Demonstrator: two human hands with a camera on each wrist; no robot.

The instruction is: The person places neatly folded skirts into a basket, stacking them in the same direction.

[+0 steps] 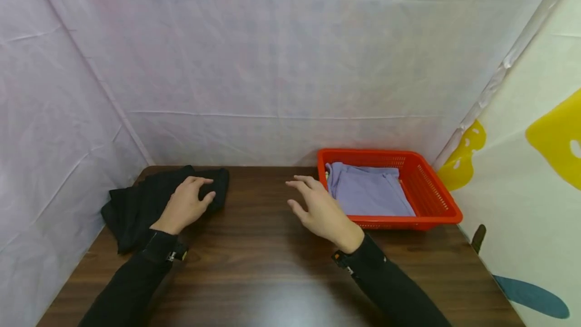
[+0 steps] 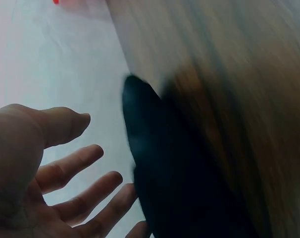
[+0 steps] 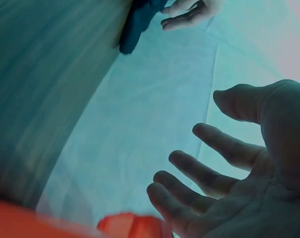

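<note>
Black cloth (image 1: 136, 211) is partly hidden by left hand (image 1: 181, 206) at left of wood-grain table (image 1: 254, 251), blurred in left wrist view; red plastic basket (image 1: 417, 180) is cut off in right wrist view | left fingers spread, slightly bent, nothing gripped; cloth contact cannot be determined | right hand (image 1: 324, 213): fingers parted, nothing held, positioned beside basket; lavender cloth (image 1: 369, 193) folded inside
</note>
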